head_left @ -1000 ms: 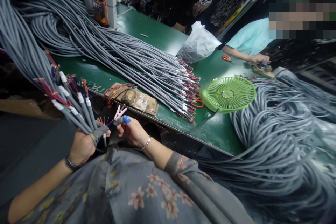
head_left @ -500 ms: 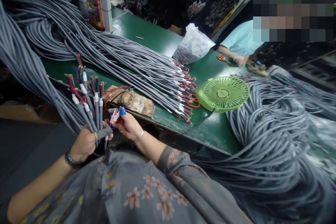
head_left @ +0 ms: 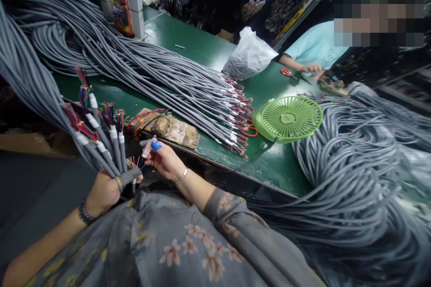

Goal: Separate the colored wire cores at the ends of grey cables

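Observation:
My left hand (head_left: 106, 193), a grey wrap on one finger, is closed around several grey cables (head_left: 116, 150). Their upper ends carry white sleeves and fan out into bare-tipped coloured wires (head_left: 109, 114). One more cable end sticks up at the fingertips, with thin orange, red and blue wires (head_left: 136, 161) spread out. Just right of these wires, my right hand (head_left: 165, 161) pinches a small pink clip-like tool (head_left: 147, 149); a blue cover sits on the thumb tip. The tool's jaws are too small to make out clearly.
A worn wooden block (head_left: 178, 130) with wires lies at the green table's (head_left: 208, 54) near edge. Behind it stretches a long cable bundle (head_left: 188, 85). A green fan (head_left: 288, 119), a plastic bag (head_left: 249, 56), orange-handled scissors (head_left: 286, 72), coiled cables (head_left: 353, 179) and a co-worker's hand (head_left: 311, 68) are to the right.
My left hand and its cables have shifted left and slightly down, tilting further left. The pink tool stays in my right hand, near the thin wires. The co-worker's hands have moved.

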The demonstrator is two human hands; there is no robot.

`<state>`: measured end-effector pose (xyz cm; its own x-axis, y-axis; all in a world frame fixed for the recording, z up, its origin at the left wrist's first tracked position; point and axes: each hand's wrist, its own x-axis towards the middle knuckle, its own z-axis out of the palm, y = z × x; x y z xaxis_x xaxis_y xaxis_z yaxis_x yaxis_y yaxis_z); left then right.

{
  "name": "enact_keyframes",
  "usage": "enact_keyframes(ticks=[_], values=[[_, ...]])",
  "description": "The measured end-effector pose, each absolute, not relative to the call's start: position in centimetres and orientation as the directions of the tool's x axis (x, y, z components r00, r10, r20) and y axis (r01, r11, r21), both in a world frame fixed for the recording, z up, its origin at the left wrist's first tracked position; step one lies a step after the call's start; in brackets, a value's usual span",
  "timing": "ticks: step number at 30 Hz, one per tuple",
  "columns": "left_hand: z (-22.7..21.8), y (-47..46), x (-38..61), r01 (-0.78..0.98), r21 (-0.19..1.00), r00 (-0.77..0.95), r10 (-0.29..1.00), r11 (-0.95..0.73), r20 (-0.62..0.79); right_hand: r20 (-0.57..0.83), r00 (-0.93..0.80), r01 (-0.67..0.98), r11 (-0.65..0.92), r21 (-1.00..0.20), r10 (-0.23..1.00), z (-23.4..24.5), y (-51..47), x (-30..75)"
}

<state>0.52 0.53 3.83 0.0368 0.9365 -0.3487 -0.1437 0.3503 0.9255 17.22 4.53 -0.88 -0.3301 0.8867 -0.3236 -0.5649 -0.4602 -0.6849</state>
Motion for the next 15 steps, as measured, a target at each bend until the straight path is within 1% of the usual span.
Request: enact_keyframes(ticks=[2,6,10,15], values=[[4.0,0.5,0.8,-0.156,0.927,-0.004,0.939,0.34,-0.345,-0.298,-0.321,-0.554,-0.433,-0.711,0.899,-1.1,4.4,17.2],[4.7,0.8,1.8,-0.206,0.917,-0.07,0.929,0.342,-0.363,-0.3,-0.305,-0.551,-0.424,-0.719,0.904,-1.6,4.5,17.0],[4.7,1.1,2.3,-0.204,0.911,-0.093,0.919,0.359,-0.383,-0.303,-0.269,-0.555,-0.405,-0.726,0.914,-1.9,4.7,16.8],[3.9,1.2,2.2,-0.184,0.908,-0.081,0.915,0.377,-0.396,-0.334,-0.244,-0.585,-0.413,-0.698,0.911,-1.7,4.7,16.6]])
